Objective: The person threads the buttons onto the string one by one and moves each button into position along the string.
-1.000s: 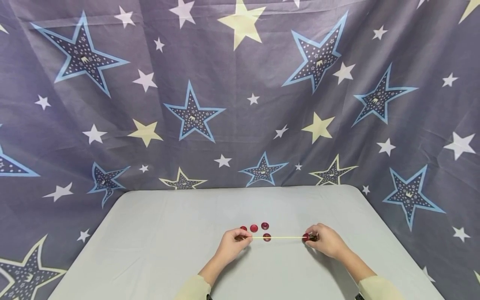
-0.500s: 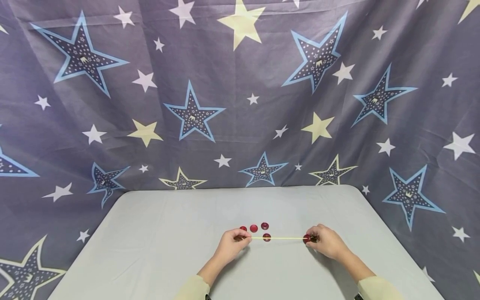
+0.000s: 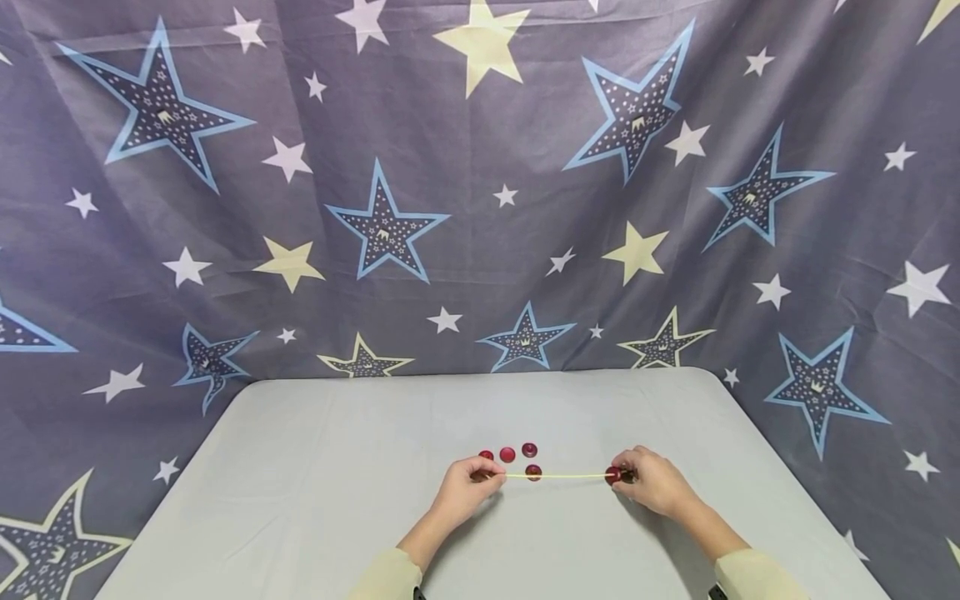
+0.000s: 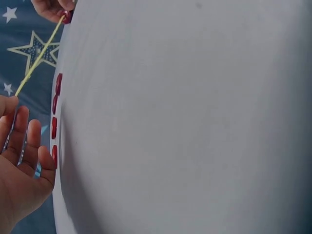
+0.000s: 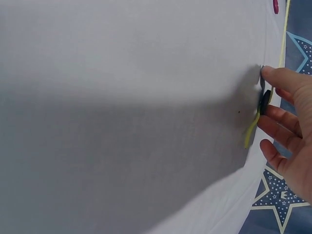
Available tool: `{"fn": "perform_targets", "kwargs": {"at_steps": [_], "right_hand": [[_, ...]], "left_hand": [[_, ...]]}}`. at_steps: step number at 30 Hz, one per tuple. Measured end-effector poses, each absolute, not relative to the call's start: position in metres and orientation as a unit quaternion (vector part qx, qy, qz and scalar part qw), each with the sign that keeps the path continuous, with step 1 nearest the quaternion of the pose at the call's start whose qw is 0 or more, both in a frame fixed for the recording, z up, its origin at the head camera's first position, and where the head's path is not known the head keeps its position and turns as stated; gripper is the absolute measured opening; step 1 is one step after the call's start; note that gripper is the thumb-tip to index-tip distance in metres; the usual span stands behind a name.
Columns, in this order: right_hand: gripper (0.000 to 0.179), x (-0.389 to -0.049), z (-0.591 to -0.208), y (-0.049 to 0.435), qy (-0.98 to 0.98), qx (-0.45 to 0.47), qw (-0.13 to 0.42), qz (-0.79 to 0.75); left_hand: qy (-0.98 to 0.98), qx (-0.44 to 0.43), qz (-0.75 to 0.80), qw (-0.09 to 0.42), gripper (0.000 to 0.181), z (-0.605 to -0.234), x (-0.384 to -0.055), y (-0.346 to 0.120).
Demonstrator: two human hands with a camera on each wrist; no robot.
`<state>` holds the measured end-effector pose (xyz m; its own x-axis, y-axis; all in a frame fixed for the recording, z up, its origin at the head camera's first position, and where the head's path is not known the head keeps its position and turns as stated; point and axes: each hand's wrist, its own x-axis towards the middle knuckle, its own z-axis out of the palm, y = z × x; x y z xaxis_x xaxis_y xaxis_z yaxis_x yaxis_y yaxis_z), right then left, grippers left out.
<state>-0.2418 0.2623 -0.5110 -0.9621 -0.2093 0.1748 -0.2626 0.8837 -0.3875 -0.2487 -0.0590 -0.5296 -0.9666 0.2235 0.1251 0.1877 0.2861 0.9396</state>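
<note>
A thin yellow string (image 3: 564, 476) stretches across between the two hands, just above the table. My left hand (image 3: 459, 493) pinches one end between thumb and index finger, the other fingers loosely bent in the left wrist view. At the far end my right hand (image 3: 654, 485) holds a red button (image 3: 612, 475) threaded on the string. A dark button (image 5: 265, 101) sits by the right fingertips, and a short yellow string tail (image 5: 250, 132) hangs past it. Several loose red buttons lie close beyond the left hand, among them a bright one (image 3: 507, 455) and a darker ringed one (image 3: 529, 450).
A pale cloth covers the table (image 3: 337, 467), which has rounded far corners. Behind and beside it hangs a grey-purple curtain (image 3: 465, 167) with star prints. One dark red button (image 3: 533, 472) lies under the line of the string in the head view.
The string dips a little at its middle now, where it ran straight before. Both hands stay almost in place, and the loose buttons lie as before.
</note>
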Motion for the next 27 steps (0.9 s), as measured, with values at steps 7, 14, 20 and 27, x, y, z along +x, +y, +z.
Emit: {"fn": "perform_targets", "kwargs": {"at_steps": [7,14,20,27], "right_hand": [[0.020,-0.241,-0.510,0.263,-0.968,0.128,0.064,0.208],[0.020,-0.240,-0.507,0.262,-0.967,0.125,0.068,0.213],[0.023,-0.239,-0.505,0.262,-0.966,0.121,0.070,0.219],[0.025,-0.242,-0.499,0.256,-0.960,0.118,0.060,0.247]], "left_hand": [[0.794,0.141,0.591,0.008,0.012,-0.528,-0.246,-0.056],[0.783,0.182,0.594,-0.020,0.011,-0.527,-0.245,-0.056],[0.795,0.148,0.588,0.012,0.010,-0.526,-0.247,-0.055],[0.799,0.136,0.585,0.022,0.010,-0.525,-0.248,-0.052]]}}
